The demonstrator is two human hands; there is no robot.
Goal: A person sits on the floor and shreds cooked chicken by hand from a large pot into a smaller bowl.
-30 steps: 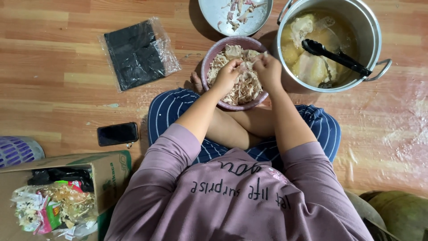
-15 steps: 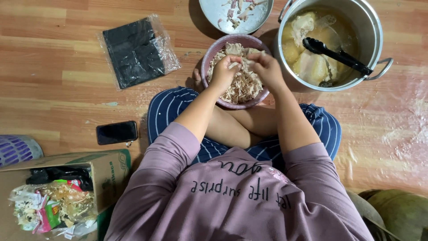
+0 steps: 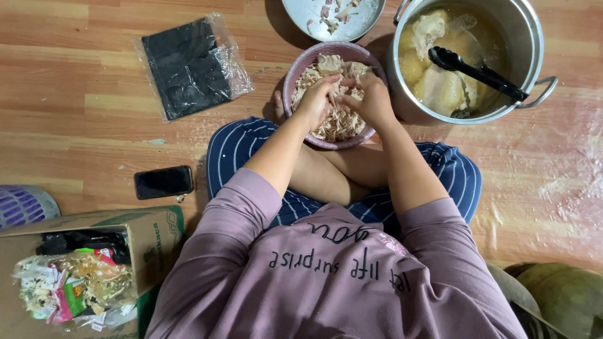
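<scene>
**Both hands in the bowl of shredded meat**

We saw a person sitting cross-legged on the wooden floor (image 3: 75, 88), both hands over a mauve bowl (image 3: 300, 69) resting in front of the crossed legs. The bowl held pale shredded meat (image 3: 336, 122). The left hand (image 3: 317, 100) and right hand (image 3: 370, 100) met above the shreds, fingers (image 3: 342, 85) curled in and pinching one small piece of meat between them; how tightly each closed, we could not tell.

Just right of the bowl stood a steel pot (image 3: 524, 37) with boiled chicken pieces (image 3: 440, 88) in broth and black tongs (image 3: 480, 72) leaning on its rim. Above the bowl sat a metal plate (image 3: 314, 12) with scraps. Off to the left lay a black packet in clear wrap (image 3: 188, 66), a dark phone (image 3: 163, 182), and a cardboard box (image 3: 147, 235) of rubbish.
</scene>
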